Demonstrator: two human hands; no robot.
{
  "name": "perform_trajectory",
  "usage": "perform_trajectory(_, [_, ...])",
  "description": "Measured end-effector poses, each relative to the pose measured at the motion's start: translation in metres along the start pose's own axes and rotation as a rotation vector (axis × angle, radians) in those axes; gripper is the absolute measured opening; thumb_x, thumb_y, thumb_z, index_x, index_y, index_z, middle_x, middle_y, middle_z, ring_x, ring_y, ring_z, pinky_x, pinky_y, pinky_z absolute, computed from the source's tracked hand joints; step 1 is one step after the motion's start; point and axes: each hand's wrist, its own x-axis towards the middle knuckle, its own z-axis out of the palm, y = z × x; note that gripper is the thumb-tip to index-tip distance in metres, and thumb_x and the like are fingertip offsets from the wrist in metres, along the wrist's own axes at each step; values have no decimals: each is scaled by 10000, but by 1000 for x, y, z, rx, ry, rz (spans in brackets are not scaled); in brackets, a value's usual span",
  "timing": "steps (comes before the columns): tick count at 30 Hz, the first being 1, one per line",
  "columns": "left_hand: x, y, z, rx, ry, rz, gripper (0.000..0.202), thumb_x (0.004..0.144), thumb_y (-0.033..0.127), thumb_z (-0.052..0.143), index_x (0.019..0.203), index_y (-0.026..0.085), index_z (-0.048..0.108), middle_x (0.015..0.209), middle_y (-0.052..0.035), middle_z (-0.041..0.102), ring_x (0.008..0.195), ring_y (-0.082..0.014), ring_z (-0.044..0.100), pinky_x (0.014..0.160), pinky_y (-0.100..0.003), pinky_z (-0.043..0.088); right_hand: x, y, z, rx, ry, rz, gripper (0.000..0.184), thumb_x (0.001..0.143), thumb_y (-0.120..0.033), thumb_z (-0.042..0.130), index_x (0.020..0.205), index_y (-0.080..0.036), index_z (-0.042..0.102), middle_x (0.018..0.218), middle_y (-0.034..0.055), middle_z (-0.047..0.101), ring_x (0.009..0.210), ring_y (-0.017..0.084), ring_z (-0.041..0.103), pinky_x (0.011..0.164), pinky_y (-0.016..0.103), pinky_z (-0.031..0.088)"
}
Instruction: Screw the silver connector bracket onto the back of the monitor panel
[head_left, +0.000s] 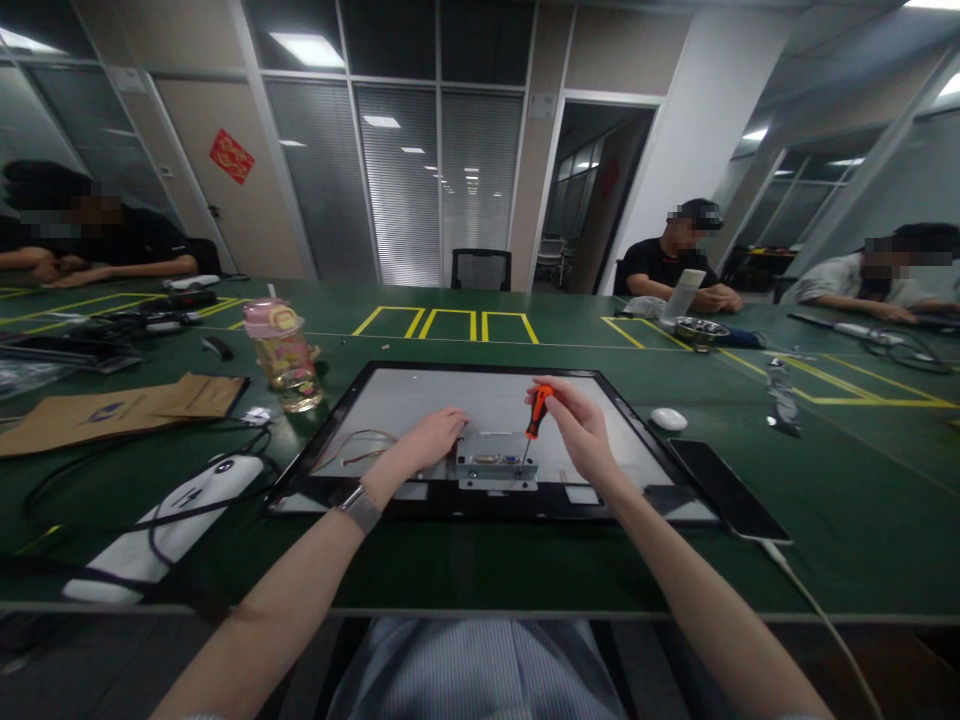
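Observation:
A flat display panel [420, 400] with a black frame lies on the table, its pale back side up. Near its front edge stands a small metal bracket [499, 484] with video connectors. My right hand [577, 420] is closed around an orange-and-black screwdriver [538, 408], held upright with its shaft reaching down to the bracket's right part. At the bracket's left end, my left hand [436, 438] has its fingers bent together against it; the fingertips are partly hidden. Thin wires [356, 450] lie on the panel left of the bracket.
A phone [727, 490] on a cable and a white case [668, 419] lie to the right. On the left are a pink-lidded bottle [281, 355], a brown paper bag [112, 415] and a white power strip [176, 520] with black cables. Several people sit across the green table [465, 570].

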Motion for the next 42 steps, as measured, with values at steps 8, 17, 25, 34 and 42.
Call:
perform_trajectory(8, [-2,3,-3,-5,4,6,403,946,283,208,1180,163,514,1257,-92,520,1180,-183,464,1016,-339,350,-2,-11,2,-210,66,-122,201,874,-291,494,1012,-256,638,963,48,579,940,206,549,860,394,424])
perform_trajectory(17, [-1,5,-4,-5,1,6,411,948,280,198,1170,155,521,1245,-92,528,1177,-176,469,1024,-325,348,-3,-5,5,-245,127,-165,168,783,-257,633,950,-254,628,897,32,544,845,189,537,791,363,440])
perform_trajectory(25, [-1,3,-3,-7,0,1,407,947,285,205,1176,158,516,1262,-92,520,1196,-180,456,1026,-337,346,-5,-20,5,-228,68,-177,240,906,-287,434,1048,-271,627,1186,58,545,1125,240,492,959,444,376])
perform_trajectory(34, [-1,4,-3,-16,3,1,402,948,287,203,1176,172,515,1255,-83,521,1167,-173,475,1014,-332,359,-4,-6,6,-212,139,-151,194,777,-278,642,970,-259,636,922,41,559,844,187,556,786,362,477])
perform_trajectory(42, [-1,4,-4,-10,-10,10,390,940,259,224,1180,159,513,1260,-91,514,1183,-179,461,1020,-335,350,-8,-16,6,-89,11,-87,263,898,-292,459,1123,-251,587,1116,74,582,999,223,580,862,424,476])
